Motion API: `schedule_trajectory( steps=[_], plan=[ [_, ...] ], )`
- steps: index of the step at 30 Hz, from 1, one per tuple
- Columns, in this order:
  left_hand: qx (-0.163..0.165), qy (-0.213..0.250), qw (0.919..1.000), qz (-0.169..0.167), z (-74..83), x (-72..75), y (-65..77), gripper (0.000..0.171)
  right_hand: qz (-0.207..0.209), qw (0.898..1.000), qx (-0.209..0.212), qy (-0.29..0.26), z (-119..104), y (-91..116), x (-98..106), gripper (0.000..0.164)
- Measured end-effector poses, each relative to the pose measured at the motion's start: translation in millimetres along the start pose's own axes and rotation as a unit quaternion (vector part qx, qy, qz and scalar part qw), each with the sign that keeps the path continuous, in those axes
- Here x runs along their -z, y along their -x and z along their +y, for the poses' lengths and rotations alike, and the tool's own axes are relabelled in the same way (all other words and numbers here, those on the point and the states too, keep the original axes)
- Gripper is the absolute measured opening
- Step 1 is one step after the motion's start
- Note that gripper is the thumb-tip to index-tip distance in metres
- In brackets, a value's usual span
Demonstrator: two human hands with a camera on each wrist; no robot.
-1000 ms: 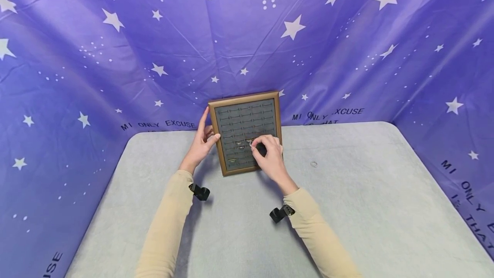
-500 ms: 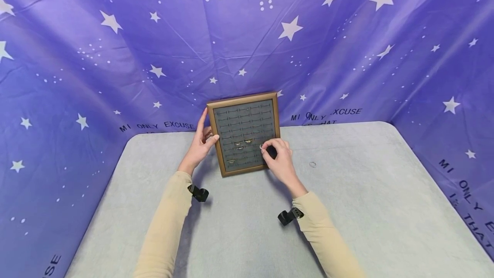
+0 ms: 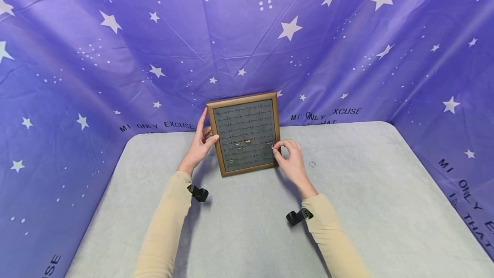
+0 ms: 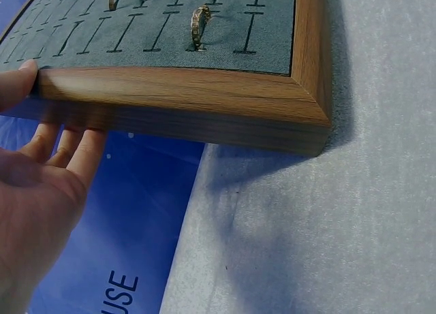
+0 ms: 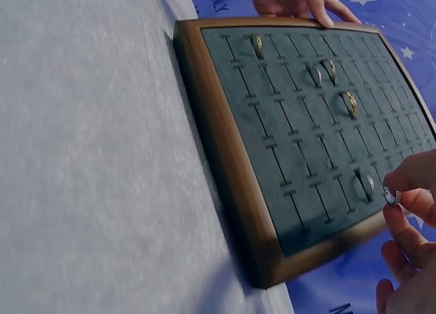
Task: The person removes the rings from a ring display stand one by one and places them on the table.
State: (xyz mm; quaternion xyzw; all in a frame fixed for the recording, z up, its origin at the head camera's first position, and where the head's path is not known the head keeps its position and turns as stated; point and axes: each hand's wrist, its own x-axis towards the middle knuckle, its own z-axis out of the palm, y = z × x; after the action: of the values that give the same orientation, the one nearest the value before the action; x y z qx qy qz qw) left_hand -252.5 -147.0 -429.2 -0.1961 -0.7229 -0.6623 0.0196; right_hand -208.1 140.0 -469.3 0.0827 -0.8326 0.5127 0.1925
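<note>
Left of centre in the head view, the left hand (image 3: 197,147) gripped the side of a brown wood-framed ring tray (image 3: 243,98), thumb in front and fingers behind. The tray stood tilted at the centre of the frame on a pale grey table (image 3: 239,226). Its dark grey-green slotted lining held, from left to right, a gold-coloured ring (image 5: 257,45) in the lower left, a silver-coloured band (image 5: 315,75) and a gold-coloured band (image 5: 331,71) side by side, an ornate gold-coloured ring (image 5: 351,105) and, toward the right edge, a slotted silver-coloured ring (image 5: 368,185). Just beside that one, the right hand (image 3: 292,162) pinched a shiny silver-coloured ring (image 5: 393,197) between thumb and fingertip. Farther right, a thin loose ring (image 3: 312,164) lay on the table.
</note>
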Motion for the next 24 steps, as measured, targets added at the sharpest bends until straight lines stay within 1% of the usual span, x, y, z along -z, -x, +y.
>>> schedule_trajectory(
  steps=[7, 12, 15, 24],
  plan=[
    [0.002, 0.0, 1.0, -0.002, 0.2, 0.1, 0.6, 0.086, 0.012, 1.0, -0.007, 0.007, 7.2, 1.6, 9.2, 0.005],
    [0.005, 0.001, 1.0, -0.002, 0.0, 0.0, 0.9, 0.086, 0.019, 1.0, -0.003, 0.013, 12.5, 3.4, 14.8, 0.007],
    [0.003, 0.001, 1.0, -0.002, -1.1, 0.3, 0.4, 0.086, 0.02, 1.0, -0.002, 0.016, 15.9, 4.2, 19.1, 0.006],
    [-0.002, 0.0, 1.0, -0.002, -3.4, 2.0, -0.8, 0.086, 0.017, 0.999, -0.017, 0.036, 27.6, 5.4, 36.6, 0.006]
  ],
)
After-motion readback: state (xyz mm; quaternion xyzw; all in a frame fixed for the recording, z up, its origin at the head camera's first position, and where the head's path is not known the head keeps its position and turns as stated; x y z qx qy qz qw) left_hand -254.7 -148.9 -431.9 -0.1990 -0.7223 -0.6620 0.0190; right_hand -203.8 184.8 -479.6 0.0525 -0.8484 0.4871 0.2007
